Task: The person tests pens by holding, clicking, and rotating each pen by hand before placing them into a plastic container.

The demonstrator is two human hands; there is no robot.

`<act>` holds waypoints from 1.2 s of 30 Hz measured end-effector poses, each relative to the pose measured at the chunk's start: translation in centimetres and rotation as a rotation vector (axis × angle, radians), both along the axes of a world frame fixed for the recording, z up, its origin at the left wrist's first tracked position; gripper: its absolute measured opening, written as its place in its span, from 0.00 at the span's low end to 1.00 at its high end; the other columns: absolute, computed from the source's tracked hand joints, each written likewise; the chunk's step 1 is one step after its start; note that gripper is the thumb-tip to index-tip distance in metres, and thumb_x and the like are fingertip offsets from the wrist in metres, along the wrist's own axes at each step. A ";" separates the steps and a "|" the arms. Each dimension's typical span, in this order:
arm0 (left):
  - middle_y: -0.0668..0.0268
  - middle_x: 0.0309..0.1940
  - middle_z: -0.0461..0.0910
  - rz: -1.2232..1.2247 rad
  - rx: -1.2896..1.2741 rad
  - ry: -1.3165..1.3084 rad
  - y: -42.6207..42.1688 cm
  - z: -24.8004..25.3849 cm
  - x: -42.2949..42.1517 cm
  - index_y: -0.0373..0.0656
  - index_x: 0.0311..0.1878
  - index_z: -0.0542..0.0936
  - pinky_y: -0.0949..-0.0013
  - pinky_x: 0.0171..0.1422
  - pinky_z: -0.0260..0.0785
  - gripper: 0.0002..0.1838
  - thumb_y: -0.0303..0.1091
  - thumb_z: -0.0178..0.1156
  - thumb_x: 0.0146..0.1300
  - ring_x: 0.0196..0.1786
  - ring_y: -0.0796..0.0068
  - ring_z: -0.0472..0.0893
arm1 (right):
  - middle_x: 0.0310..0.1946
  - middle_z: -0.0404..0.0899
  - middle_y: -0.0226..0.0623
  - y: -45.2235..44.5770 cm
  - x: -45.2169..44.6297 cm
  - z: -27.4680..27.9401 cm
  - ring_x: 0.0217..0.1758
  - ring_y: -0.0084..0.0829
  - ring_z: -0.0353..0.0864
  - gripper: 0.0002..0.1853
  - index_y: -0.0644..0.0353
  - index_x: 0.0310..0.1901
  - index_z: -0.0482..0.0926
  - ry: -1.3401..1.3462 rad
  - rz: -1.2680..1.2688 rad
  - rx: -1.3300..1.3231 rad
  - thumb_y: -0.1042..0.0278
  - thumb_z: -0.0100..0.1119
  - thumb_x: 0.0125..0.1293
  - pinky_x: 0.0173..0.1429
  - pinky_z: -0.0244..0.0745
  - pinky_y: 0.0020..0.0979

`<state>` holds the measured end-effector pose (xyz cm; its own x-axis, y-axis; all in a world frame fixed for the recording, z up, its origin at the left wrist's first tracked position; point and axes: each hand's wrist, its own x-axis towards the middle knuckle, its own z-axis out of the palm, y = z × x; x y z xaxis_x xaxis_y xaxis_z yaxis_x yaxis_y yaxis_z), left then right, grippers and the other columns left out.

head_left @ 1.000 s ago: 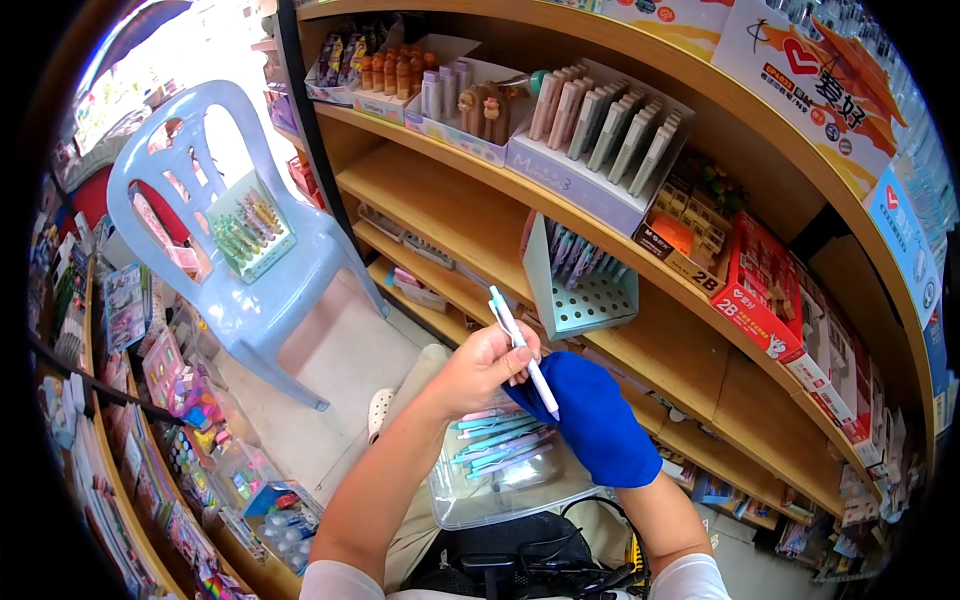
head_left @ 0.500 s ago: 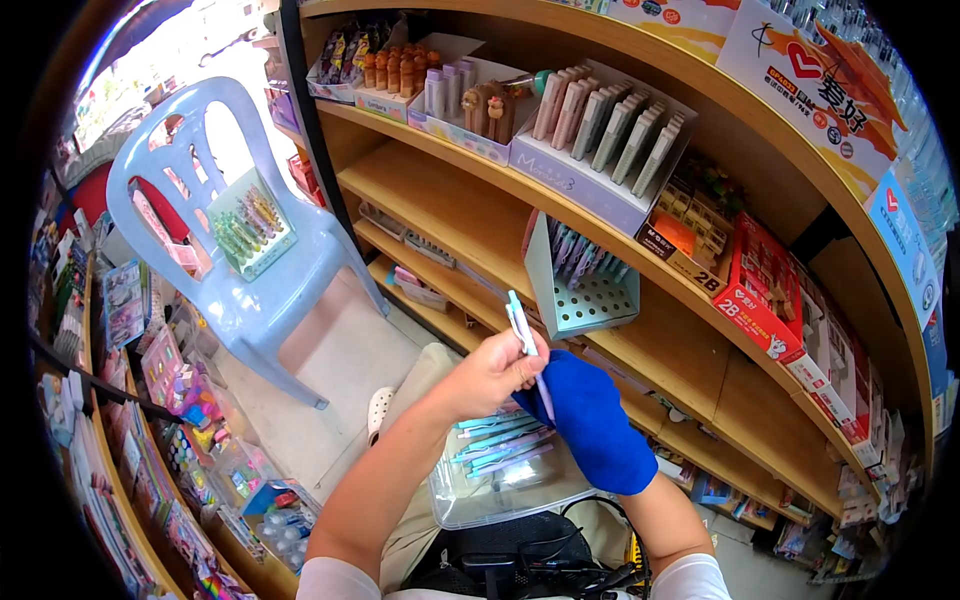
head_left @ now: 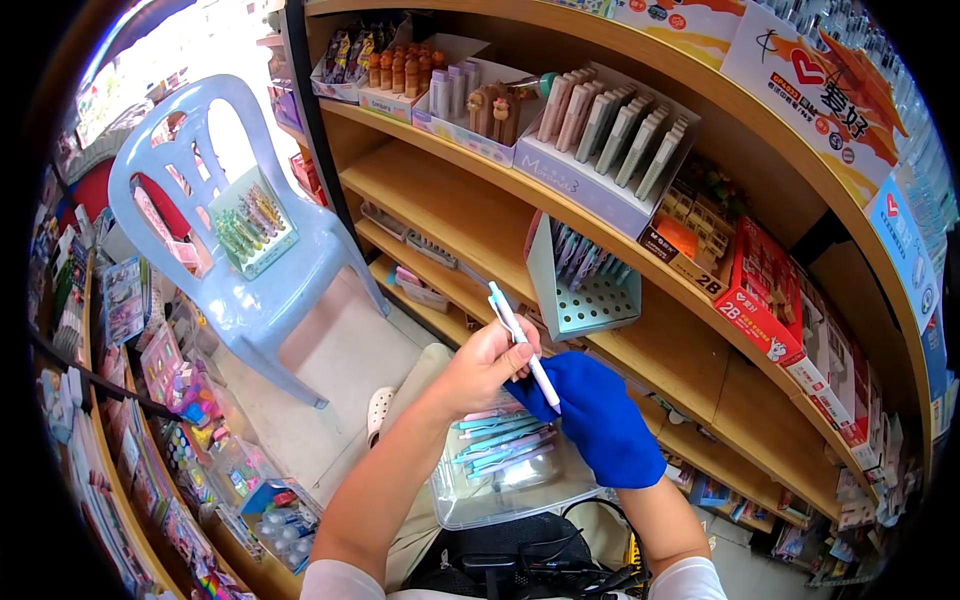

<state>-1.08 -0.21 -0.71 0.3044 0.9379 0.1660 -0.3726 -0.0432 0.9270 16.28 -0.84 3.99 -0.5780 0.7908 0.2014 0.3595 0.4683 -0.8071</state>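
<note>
My left hand (head_left: 497,362) is closed around a white and pale lilac pen (head_left: 528,352), which slants with its lower end against a blue cloth (head_left: 607,420). That cloth covers my right hand, so its fingers are hidden. Below both hands, a clear plastic tray (head_left: 475,510) rests on my lap. Several pens (head_left: 503,440) in light blue, white and lilac lie inside it.
Ahead, a pale green display box (head_left: 590,318) with holes and several pens sits tilted on a wooden shelf (head_left: 450,205). A blue plastic chair (head_left: 290,265) on the left bears another pen box (head_left: 255,255). Stationery boxes (head_left: 590,180) line the upper shelf.
The pen has turned to a flatter slant and its upper end has shifted left. More of its lower barrel shows beside the cloth. The covered hand has moved slightly to the right.
</note>
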 end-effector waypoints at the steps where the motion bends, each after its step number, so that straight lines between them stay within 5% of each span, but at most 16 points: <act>1: 0.71 0.33 0.70 0.005 0.001 -0.006 0.1 0.0 0.0 0.44 0.40 0.69 0.80 0.39 0.61 0.11 0.41 0.52 0.64 0.33 0.84 0.67 | 0.29 0.74 0.44 0.0 0.0 0.1 0.34 0.43 0.73 0.10 0.57 0.37 0.76 0.025 0.015 -0.060 0.62 0.51 0.60 0.36 0.66 0.34; 5: 0.74 0.29 0.68 0.040 0.002 -0.007 0.0 0.3 0.2 0.44 0.39 0.69 0.80 0.38 0.60 0.08 0.38 0.52 0.65 0.32 0.84 0.66 | 0.29 0.74 0.44 1.1 0.0 -1.2 0.34 0.44 0.73 0.09 0.58 0.36 0.75 -0.014 0.054 -0.243 0.63 0.51 0.60 0.35 0.65 0.34; 8: 0.73 0.31 0.70 0.035 0.005 0.033 0.1 0.1 0.3 0.44 0.39 0.70 0.79 0.39 0.61 0.09 0.38 0.52 0.65 0.33 0.84 0.68 | 0.24 0.71 0.34 0.4 -1.3 0.2 0.27 0.24 0.66 0.12 0.63 0.36 0.75 -0.026 -0.017 -0.198 0.62 0.46 0.64 0.32 0.64 0.27; 11: 0.73 0.30 0.70 0.033 0.000 0.085 0.2 -0.6 0.7 0.44 0.39 0.70 0.79 0.38 0.61 0.07 0.36 0.52 0.65 0.32 0.84 0.68 | 0.32 0.75 0.45 0.3 -1.0 -0.9 0.33 0.44 0.73 0.08 0.57 0.34 0.75 -0.013 -0.070 -0.153 0.63 0.53 0.60 0.35 0.67 0.37; 14: 0.74 0.29 0.69 0.011 -0.003 0.097 0.1 -0.8 1.0 0.44 0.39 0.70 0.79 0.38 0.62 0.06 0.35 0.52 0.65 0.32 0.84 0.68 | 0.32 0.76 0.43 0.5 -0.9 -0.9 0.33 0.44 0.74 0.08 0.57 0.34 0.74 -0.318 -0.068 0.207 0.63 0.55 0.57 0.35 0.68 0.38; 17: 0.74 0.29 0.69 -0.019 0.010 0.110 -0.1 -0.4 1.4 0.43 0.39 0.70 0.79 0.37 0.61 0.06 0.35 0.52 0.64 0.32 0.84 0.68 | 0.31 0.75 0.43 0.3 -0.4 -1.4 0.34 0.45 0.74 0.09 0.57 0.34 0.74 -0.003 -0.115 -0.012 0.62 0.58 0.55 0.36 0.68 0.39; 20: 0.74 0.28 0.68 -0.009 0.015 0.075 -0.1 -0.2 1.4 0.43 0.39 0.70 0.79 0.36 0.61 0.07 0.35 0.53 0.64 0.31 0.84 0.67 | 0.30 0.75 0.42 0.4 -0.5 -1.0 0.33 0.46 0.74 0.09 0.56 0.34 0.74 -0.137 -0.086 0.305 0.63 0.59 0.54 0.36 0.68 0.40; 29: 0.74 0.24 0.66 0.018 -0.032 -0.037 -0.2 0.5 0.7 0.41 0.38 0.71 0.81 0.31 0.54 0.09 0.38 0.53 0.64 0.27 0.85 0.63 | 0.25 0.73 0.40 0.3 0.0 -0.6 0.30 0.40 0.71 0.04 0.60 0.30 0.75 -0.241 -0.058 0.351 0.71 0.58 0.55 0.34 0.66 0.33; 36: 0.74 0.23 0.66 0.016 -0.028 -0.080 0.0 0.3 0.4 0.41 0.38 0.71 0.81 0.30 0.54 0.10 0.39 0.54 0.64 0.26 0.85 0.63 | 0.26 0.73 0.36 0.4 0.3 -1.3 0.27 0.29 0.70 0.07 0.62 0.35 0.76 0.184 -0.010 -0.205 0.71 0.50 0.60 0.32 0.66 0.26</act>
<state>-0.67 -0.19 -0.39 0.2761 0.9473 0.1625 -0.4448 -0.0239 0.8953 16.59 -0.45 2.70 -0.5386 0.8314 0.1369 0.2021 0.2852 -0.9369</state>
